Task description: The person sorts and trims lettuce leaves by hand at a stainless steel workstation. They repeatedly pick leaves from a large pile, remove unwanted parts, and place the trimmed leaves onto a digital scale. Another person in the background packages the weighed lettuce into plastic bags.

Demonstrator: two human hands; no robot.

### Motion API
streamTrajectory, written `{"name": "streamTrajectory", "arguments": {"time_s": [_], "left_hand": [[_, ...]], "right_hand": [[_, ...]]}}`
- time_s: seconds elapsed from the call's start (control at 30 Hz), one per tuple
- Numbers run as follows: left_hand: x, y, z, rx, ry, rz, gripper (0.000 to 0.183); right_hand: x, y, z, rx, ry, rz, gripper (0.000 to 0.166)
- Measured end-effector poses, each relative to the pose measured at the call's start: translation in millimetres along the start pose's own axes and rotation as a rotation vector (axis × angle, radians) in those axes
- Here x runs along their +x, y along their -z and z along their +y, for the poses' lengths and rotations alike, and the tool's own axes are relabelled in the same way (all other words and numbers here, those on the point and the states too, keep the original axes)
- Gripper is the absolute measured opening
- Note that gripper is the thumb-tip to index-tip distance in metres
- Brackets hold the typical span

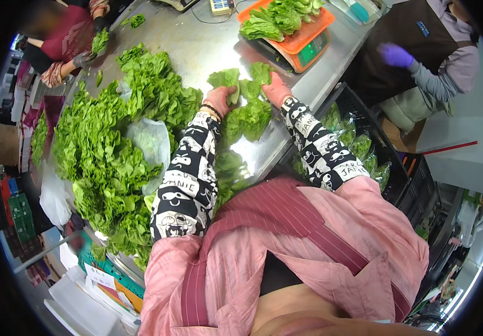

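Note:
My left hand (220, 100), in a pink glove, is closed on a green lettuce leaf (226, 80). At its right, my right hand (276, 89), gloved the same way, pinches another lettuce leaf (260, 72). Between and just below the hands, more loose lettuce leaves (247, 117) lie on the metal table (283, 134). A large heap of leafy lettuce (98, 134) covers the table to the left, with a clear plastic bag (151, 138) among it. Beyond my right hand stands a digital scale (308, 54), whose orange tray (323, 21) bears several lettuce heads (283, 19).
A co-worker in a dark apron (413, 38) with a purple glove stands at the right. Another person (67, 38) holds lettuce at the upper left. A black crate (386, 130) with bagged greens stands beside the table's right edge, below my right forearm.

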State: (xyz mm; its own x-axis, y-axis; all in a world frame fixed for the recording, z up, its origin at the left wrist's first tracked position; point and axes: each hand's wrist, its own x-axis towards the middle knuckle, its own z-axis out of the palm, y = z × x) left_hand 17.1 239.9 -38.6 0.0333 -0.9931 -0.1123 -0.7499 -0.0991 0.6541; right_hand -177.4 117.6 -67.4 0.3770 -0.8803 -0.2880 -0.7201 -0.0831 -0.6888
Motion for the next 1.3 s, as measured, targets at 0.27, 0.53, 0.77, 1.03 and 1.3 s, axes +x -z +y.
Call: {"name": "streamTrajectory", "arguments": {"time_s": [0.27, 0.53, 0.77, 1.03, 1.3], "left_hand": [[39.9, -53.7, -25.7, -0.444, -0.054, 0.217, 0.04], [63.6, -36.6, 22.8, -0.316, 0.856, 0.285, 0.091], [52.1, -51.8, -35.1, -0.803, 0.944, 0.404, 0.094], [-19.0, 2.9, 45.6, -0.823, 0.622, 0.609, 0.077], [-109.7, 5.5, 80.9, -1.183, 0.57, 0.35, 0.028]], "right_hand": [[46.8, -7.7, -20.7, 0.127, 0.349, 0.061, 0.048], [80.0, -21.6, -12.9, -0.386, 0.328, 0.142, 0.043], [5.3, 7.2, 4.4, 0.282, 0.262, 0.271, 0.056], [-167.8, 0.6, -5.7, 0.061, -0.025, -0.173, 0.093], [-138.8, -44.6, 13.7, 0.457, 0.136, 0.077, 0.069]]}}
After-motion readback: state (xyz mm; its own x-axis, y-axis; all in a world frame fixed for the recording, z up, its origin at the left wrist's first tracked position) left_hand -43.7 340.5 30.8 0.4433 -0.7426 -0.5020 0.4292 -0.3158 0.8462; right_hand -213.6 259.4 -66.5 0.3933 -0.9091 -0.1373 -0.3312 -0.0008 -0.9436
